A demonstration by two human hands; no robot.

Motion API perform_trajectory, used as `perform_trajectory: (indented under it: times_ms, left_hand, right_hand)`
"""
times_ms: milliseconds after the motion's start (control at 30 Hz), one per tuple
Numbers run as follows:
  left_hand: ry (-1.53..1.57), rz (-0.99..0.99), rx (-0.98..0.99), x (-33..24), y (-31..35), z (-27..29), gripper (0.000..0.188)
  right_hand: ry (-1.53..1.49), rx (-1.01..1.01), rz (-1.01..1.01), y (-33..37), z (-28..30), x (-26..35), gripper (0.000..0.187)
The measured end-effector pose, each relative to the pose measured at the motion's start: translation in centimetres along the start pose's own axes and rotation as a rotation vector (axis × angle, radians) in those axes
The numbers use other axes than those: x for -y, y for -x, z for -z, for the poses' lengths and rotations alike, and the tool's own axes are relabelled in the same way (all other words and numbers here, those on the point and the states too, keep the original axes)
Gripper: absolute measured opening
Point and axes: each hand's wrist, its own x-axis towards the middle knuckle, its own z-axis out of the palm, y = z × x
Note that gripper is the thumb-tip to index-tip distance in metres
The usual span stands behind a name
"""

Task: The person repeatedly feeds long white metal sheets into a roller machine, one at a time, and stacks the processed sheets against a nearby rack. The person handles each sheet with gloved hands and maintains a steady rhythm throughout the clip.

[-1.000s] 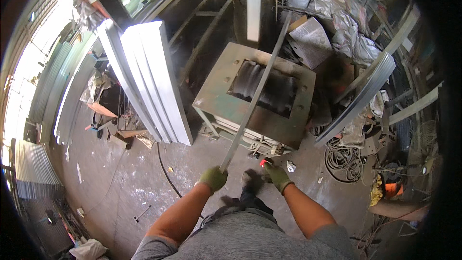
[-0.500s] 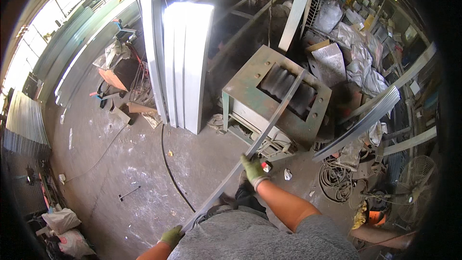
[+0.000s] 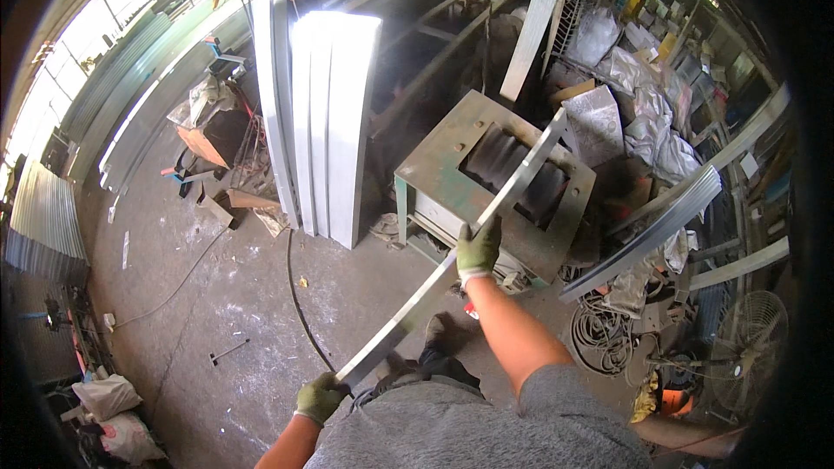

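Beyond the right fingers, a pale box bears speckles too small to tell from writing. Crumpled whitish sacks lie farther right, contents hidden; two bulging bags sit well left of the left fingers. The gloved left hand closes round the near end of a flat grey metal bar; the gloved right hand grips it farther along. Past those right fingers it slants across a worn green steel machine, perhaps touching it, above a dark, ribbed cylinder in a rectangular opening.
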Motion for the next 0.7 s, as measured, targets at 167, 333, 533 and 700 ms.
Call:
perform_trajectory:
  times_ms: [167, 333, 533, 700]
  left_hand:
    - [-0.255, 0.033, 0.120, -10.0, -4.0, 0.6, 0.055]
    - [-0.130, 0.104, 0.235, -17.0, -7.2, -1.5, 0.076]
    - [-0.011, 0.099, 0.273, -21.8, -10.0, -3.2, 0.077]
    - [0.006, 0.105, 0.271, -21.1, -9.8, -4.2, 0.072]
  right_hand:
    - [0.176, 0.005, 0.119, -6.9, 0.1, -1.8, 0.071]
    - [0.328, 0.023, 0.199, -13.1, -0.3, -4.2, 0.066]
    - [0.441, 0.054, 0.244, -19.0, -0.4, -6.3, 0.060]
    - [0.424, 0.039, 0.265, -18.4, -0.4, -6.7, 0.059]
